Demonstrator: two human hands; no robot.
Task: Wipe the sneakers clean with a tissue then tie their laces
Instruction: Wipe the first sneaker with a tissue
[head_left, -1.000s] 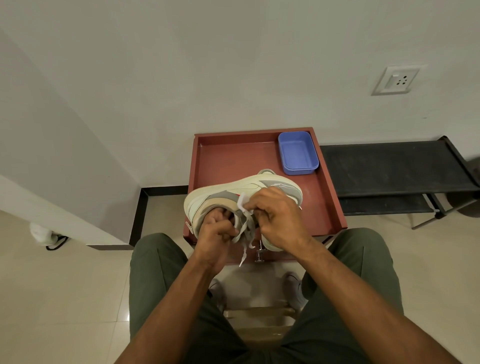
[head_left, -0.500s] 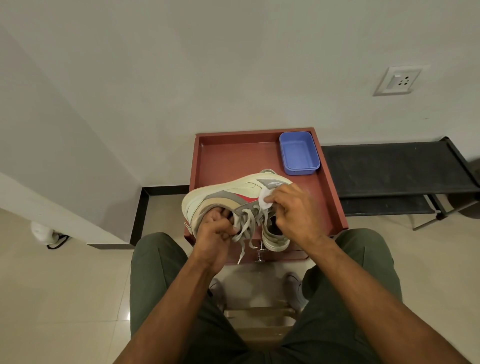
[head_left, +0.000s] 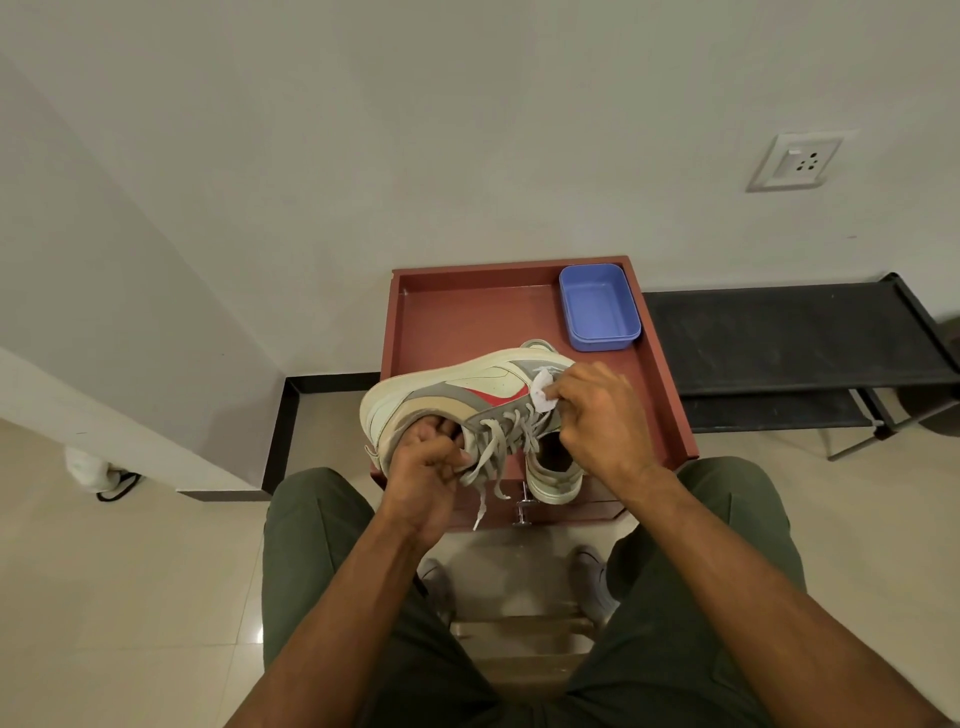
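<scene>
A cream, grey and red sneaker (head_left: 447, 389) is held on its side above the front of the red-brown tray table (head_left: 467, 312). My left hand (head_left: 423, 467) grips it at the collar, fingers inside the opening. Loose grey laces (head_left: 493, 457) hang down from it. My right hand (head_left: 597, 415) pinches a small white tissue (head_left: 543, 392) against the sneaker's side near the toe. A second sneaker (head_left: 553, 473) stands on the tray's front edge, partly hidden behind my right hand.
A blue plastic box (head_left: 597, 306) sits at the tray's back right corner. A black low rack (head_left: 789, 343) stands to the right against the wall. My knees in green trousers flank the tray; my feet rest on the tiled floor below.
My right hand has moved with the tissue from the laces toward the toe along the sneaker's side. The held sneaker has turned, showing its red stripe. The second sneaker has come into view.
</scene>
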